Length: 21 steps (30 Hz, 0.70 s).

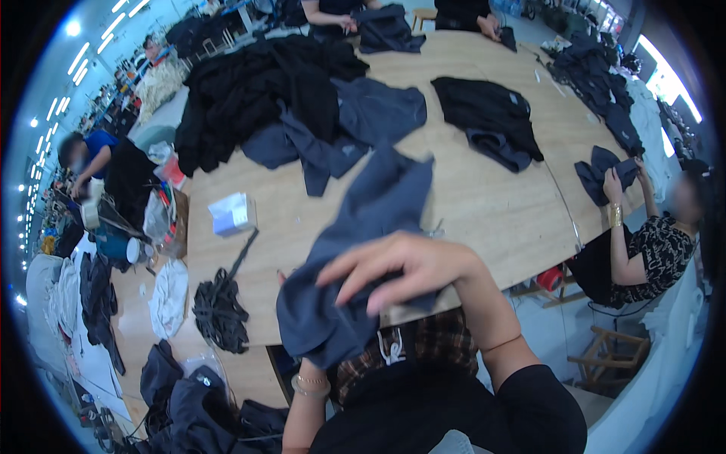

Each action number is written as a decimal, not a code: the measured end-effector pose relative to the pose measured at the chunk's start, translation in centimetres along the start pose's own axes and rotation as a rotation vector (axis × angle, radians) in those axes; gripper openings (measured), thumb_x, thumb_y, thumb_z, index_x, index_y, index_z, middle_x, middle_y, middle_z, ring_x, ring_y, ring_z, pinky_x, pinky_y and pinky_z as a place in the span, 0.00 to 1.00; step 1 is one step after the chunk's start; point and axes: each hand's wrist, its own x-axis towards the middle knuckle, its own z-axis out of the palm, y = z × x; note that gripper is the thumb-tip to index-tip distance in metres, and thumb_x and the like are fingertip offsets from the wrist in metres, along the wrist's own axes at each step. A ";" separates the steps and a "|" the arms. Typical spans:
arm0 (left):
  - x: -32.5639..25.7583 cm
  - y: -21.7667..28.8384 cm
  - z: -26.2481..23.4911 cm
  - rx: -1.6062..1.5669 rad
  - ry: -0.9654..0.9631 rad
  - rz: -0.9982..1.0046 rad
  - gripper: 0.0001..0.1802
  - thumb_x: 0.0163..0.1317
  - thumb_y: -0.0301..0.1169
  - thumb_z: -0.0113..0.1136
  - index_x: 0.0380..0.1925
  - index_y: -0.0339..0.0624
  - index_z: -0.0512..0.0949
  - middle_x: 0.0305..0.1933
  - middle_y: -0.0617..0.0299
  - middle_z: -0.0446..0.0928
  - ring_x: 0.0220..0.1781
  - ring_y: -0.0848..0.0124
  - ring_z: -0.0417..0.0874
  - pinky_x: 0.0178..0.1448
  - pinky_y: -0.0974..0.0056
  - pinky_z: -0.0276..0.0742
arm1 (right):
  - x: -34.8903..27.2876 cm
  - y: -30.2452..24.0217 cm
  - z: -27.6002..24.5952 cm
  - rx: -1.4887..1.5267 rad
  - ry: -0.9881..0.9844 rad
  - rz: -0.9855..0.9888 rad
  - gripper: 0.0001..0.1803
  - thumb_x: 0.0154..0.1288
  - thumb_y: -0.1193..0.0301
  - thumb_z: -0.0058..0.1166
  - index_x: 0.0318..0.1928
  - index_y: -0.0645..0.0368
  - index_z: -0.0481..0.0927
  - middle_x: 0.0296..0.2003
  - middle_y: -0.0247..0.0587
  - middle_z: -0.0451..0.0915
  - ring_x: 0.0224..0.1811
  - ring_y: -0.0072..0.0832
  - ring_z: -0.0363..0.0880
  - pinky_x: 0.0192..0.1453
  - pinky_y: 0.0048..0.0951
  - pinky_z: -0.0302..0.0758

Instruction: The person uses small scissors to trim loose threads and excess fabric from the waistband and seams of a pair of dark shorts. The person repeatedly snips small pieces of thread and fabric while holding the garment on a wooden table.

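A dark blue-grey garment stretches from the tabletop toward me, its near part raised and draped over my left hand. Only a fingertip of that hand shows at the fabric's left edge, so I cannot see how its fingers are set. Bracelets circle the wrist below the cloth. Over the same garment, my right hand has its fingers apart and loosely bent. Nothing is gripped in it, and whether its fingertips touch the cloth is unclear. The fabric is partly blurred.
A heap of black garments covers the table's far left. A folded black garment lies at right. Nearer left are a small box and a bundle of dark straps. A co-worker handles cloth at the right edge.
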 end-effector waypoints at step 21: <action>-0.6 -1.2 -1.2 0.135 0.243 -0.570 0.11 0.76 0.33 0.58 0.43 0.36 0.83 0.34 0.72 0.81 0.35 0.83 0.80 0.40 0.77 0.73 | -17.2 19.2 -2.0 -0.985 0.847 0.953 0.16 0.56 0.73 0.70 0.41 0.60 0.76 0.43 0.49 0.80 0.49 0.50 0.79 0.49 0.45 0.77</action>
